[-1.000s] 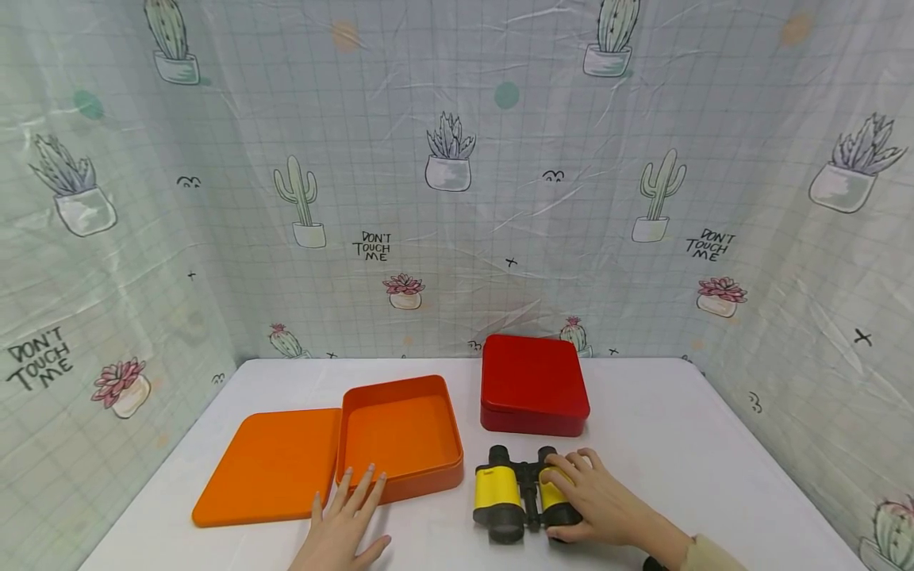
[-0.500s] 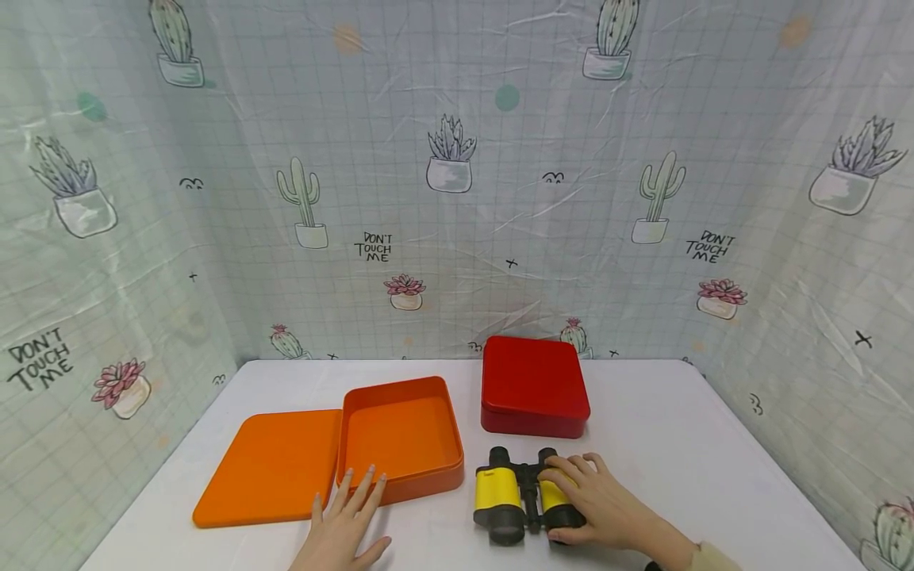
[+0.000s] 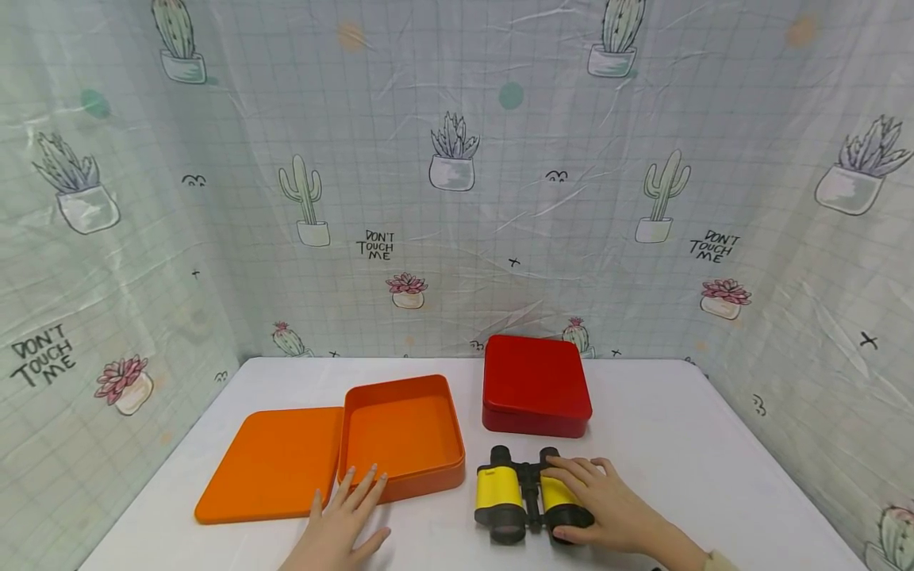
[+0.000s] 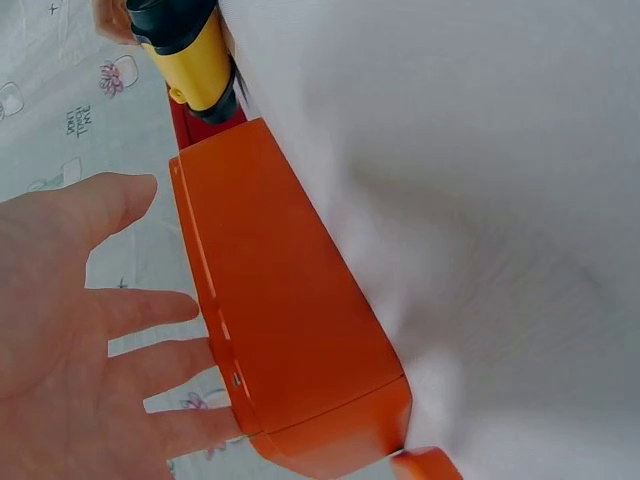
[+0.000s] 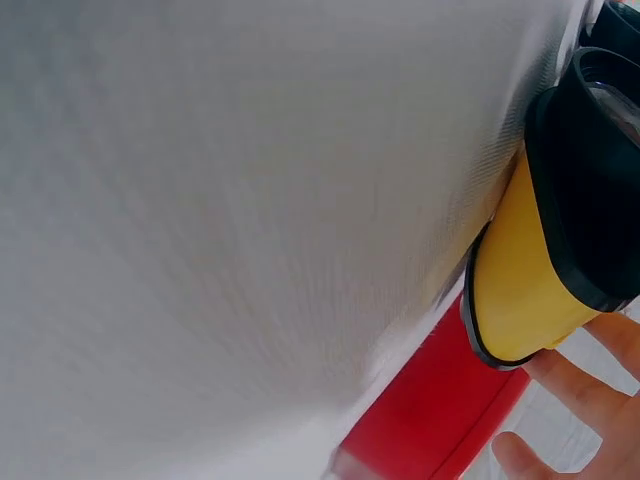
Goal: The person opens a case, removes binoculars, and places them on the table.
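Observation:
My left hand [image 3: 337, 523] lies at the front of an orange box [image 3: 403, 428], its spread fingertips touching the near rim. The box has no cover on it, and nothing shows inside. The left wrist view shows straight fingers against the rim of the orange box [image 4: 285, 290]. A pair of yellow and black binoculars [image 3: 500, 490] lies on the table in front of a red box [image 3: 537, 381]. Over the right barrel rests my right hand [image 3: 612, 503], fingers loosely spread. In the right wrist view some fingertips touch the yellow barrel [image 5: 525, 275]; the thumb is not visible there.
A flat orange lid [image 3: 271, 466] lies against the left side of the orange box. The white table [image 3: 664, 420] ends at a cactus-print curtain [image 3: 457, 222] behind and at both sides. Behind the binoculars the red box is covered.
My right hand has shifted slightly to the right on the right barrel. The left hand keeps its place at the orange box's rim. Binoculars and boxes have not visibly moved on the table.

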### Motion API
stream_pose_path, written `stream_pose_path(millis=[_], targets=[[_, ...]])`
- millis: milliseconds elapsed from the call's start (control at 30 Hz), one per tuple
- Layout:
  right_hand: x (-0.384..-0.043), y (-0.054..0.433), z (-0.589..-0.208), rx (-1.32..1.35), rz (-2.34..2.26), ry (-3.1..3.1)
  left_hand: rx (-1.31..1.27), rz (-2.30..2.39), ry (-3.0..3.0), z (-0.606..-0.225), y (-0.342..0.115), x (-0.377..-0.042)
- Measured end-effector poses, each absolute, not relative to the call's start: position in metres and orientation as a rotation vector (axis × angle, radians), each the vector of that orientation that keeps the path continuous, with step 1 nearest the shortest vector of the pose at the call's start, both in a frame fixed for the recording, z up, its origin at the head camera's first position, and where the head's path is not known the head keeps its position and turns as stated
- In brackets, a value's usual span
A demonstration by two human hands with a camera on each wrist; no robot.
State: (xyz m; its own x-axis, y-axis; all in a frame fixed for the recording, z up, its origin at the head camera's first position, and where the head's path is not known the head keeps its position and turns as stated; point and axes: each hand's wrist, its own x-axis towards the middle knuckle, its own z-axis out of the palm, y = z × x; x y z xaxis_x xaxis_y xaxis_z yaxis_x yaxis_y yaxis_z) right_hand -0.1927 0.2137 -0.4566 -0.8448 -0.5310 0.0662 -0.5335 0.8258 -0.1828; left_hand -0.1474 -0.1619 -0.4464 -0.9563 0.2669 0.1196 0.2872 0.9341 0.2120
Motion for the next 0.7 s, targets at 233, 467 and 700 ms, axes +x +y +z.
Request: stream_pose_path(millis=[233, 467, 700], targets=[[-0.19, 0.216, -0.459, 0.868, 0.346, -2.955, -0.478, -0.401, -2.985, -0.443, -0.164, -0.149], [-0.186, 0.22, -0.455, 0.807, 0.401, -2.969, -0.498, -0.523, -2.976, -0.431, -0.158, -0.153], [-0.182, 0.225, -0.453, 0.703, 0.465, -2.934, -0.585, -0.64, -2.9, -0.423, -0.15, -0.156]])
